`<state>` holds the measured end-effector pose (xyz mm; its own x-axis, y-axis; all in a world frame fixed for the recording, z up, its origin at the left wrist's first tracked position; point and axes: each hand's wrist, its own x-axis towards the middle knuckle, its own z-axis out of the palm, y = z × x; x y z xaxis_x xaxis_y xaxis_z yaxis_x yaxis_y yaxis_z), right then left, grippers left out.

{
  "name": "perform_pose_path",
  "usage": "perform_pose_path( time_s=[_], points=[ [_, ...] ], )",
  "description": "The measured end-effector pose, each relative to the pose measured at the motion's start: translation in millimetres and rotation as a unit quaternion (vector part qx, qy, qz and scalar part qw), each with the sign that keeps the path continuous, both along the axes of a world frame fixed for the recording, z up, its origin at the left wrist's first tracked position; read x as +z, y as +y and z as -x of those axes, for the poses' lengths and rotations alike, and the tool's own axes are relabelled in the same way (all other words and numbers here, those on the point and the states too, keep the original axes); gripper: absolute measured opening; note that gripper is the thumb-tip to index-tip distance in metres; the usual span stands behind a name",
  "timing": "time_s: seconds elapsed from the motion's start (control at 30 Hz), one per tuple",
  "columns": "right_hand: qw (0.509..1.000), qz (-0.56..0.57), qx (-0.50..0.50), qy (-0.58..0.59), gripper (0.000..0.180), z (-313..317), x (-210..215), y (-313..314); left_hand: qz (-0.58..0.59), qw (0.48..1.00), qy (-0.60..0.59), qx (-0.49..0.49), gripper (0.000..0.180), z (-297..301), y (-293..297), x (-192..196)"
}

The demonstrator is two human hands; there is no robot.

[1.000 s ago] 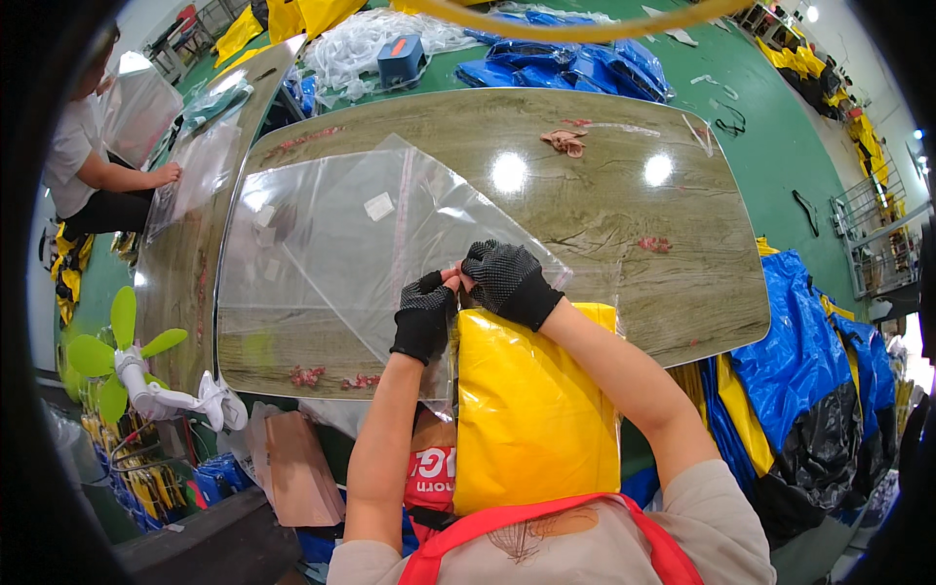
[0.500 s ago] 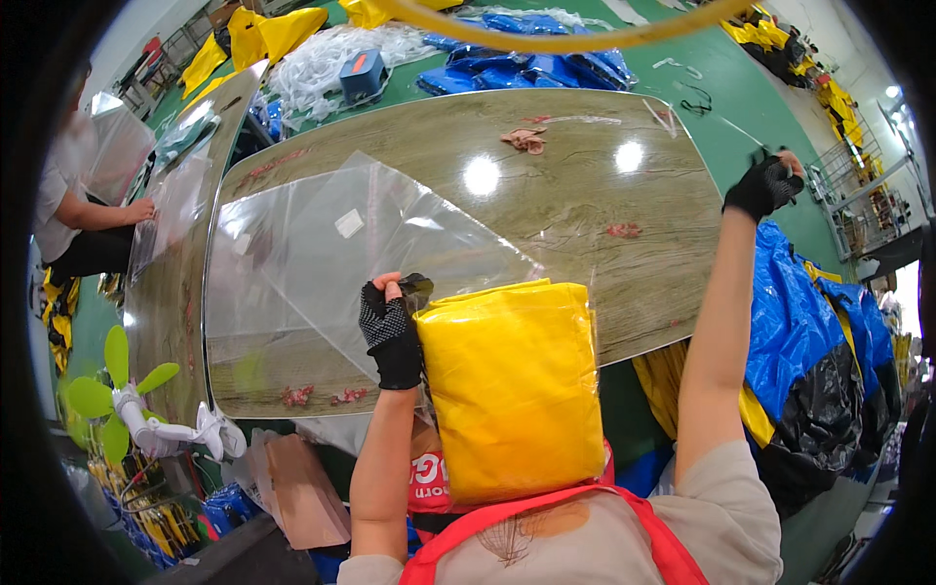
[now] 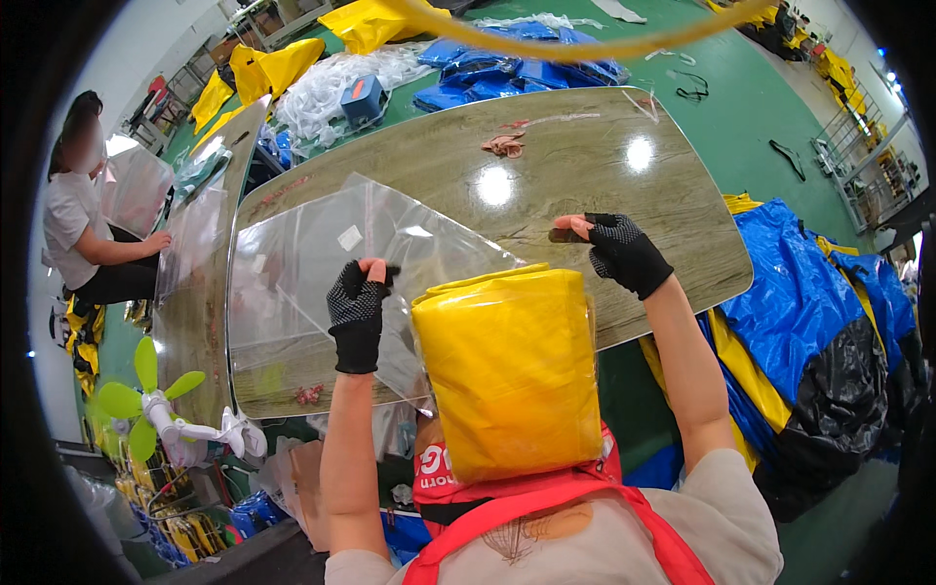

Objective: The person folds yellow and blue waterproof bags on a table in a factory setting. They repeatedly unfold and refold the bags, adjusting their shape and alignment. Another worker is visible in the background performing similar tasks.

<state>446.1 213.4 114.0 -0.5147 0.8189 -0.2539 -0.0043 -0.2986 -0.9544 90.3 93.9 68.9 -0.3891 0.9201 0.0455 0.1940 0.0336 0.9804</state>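
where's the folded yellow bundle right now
In the head view, the folded yellow bundle sits just below and right of centre, overlapping the near edge of the table, above the red strap.

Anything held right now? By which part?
Can't tell for left hand or right hand: anything pinched there is too small to make out. Neither hand grips the yellow bundle.

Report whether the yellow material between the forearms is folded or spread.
Folded: the yellow material forms a compact block, with layers showing along its upper edge.
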Motion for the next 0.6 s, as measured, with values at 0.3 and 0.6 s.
perform_pose_path(
  time_s=[0.3,0.6],
  points=[
    [0.998,0.017,-0.062,0.026,0.037,-22,-18,0,0.151,0.976,-0.077,-0.138,0.029,-5,41,17],
    [0.962,0.043,-0.119,0.241,0.031,-30,-27,-17,-0.029,0.96,-0.277,-0.005,0.023,-77,7,41]
  ],
)
